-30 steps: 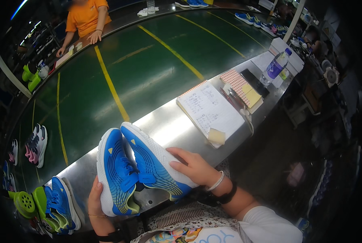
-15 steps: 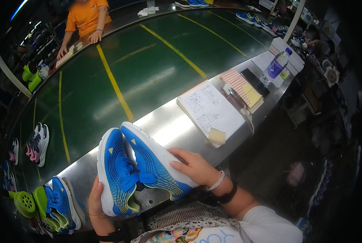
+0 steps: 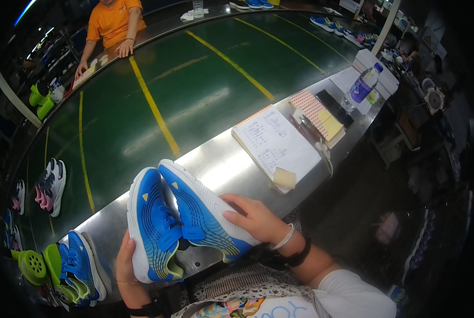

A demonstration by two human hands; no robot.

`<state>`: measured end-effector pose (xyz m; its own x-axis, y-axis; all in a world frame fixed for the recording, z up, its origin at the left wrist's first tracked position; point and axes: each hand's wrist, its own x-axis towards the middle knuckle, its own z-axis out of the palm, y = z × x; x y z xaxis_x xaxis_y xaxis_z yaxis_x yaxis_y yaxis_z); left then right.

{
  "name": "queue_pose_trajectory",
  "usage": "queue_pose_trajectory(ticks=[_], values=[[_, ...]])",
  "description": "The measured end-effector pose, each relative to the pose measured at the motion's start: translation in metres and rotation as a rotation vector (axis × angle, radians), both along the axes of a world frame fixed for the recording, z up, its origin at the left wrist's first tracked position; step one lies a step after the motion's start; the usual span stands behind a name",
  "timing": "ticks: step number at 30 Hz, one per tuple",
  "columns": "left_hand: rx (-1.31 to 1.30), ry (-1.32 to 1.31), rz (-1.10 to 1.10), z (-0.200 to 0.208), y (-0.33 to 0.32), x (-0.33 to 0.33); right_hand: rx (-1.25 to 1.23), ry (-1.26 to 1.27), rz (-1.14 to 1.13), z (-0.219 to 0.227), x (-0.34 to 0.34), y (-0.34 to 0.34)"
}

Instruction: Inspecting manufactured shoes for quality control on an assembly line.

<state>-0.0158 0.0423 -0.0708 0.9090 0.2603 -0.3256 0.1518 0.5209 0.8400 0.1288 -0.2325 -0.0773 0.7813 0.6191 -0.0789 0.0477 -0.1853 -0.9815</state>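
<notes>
Two blue sneakers with white soles are held up side by side above the metal ledge, toes touching or nearly so at the top. My left hand (image 3: 126,259) grips the left sneaker (image 3: 151,222) along its outer sole; most of the fingers are hidden behind it. My right hand (image 3: 252,216) is closed around the white sole of the right sneaker (image 3: 197,206), thumb and forefinger showing. Both shoes have a strap across the top and a lime-yellow lining. Another pair of blue sneakers (image 3: 83,267) rests on the ledge left of my left hand.
A green belt (image 3: 205,100) with yellow lines runs beyond the metal ledge (image 3: 216,159), carrying pink-and-navy sneakers (image 3: 51,188). Right along the ledge lie an open notebook (image 3: 274,140), a patterned notebook (image 3: 316,114) and a bottle (image 3: 361,87). Green holders (image 3: 49,265) stand at left. A person in orange (image 3: 115,24) is across.
The belt's yellow lines and the pink-and-navy sneakers have shifted slightly to the right. My hands and the held pair stay in place.
</notes>
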Motion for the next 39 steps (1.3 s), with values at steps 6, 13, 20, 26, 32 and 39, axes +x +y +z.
queue_pose_trajectory(ticks=[6, 13, 20, 26, 32, 39], values=[[0.012, -0.018, -0.025, -0.008, 0.007, -0.003, 0.002, 0.006, -0.003, 0.002, 0.0, 0.0], [-0.008, -0.012, 0.004, 0.001, 0.002, -0.006, -0.001, 0.01, 0.02, -0.002, -0.001, 0.003], [-0.015, 0.014, -0.042, -0.002, 0.003, 0.004, 0.0, 0.082, -0.005, 0.01, 0.0, -0.003], [-0.045, 0.005, -0.05, 0.005, 0.003, 0.0, 0.097, 0.175, -0.045, 0.001, -0.001, 0.001], [-0.06, 0.0, -0.05, 0.001, 0.005, 0.0, 0.115, 0.244, -0.057, -0.001, -0.003, 0.001], [-0.025, -0.044, -0.127, -0.001, 0.008, 0.001, 0.126, 0.315, -0.025, -0.002, 0.002, -0.001]])
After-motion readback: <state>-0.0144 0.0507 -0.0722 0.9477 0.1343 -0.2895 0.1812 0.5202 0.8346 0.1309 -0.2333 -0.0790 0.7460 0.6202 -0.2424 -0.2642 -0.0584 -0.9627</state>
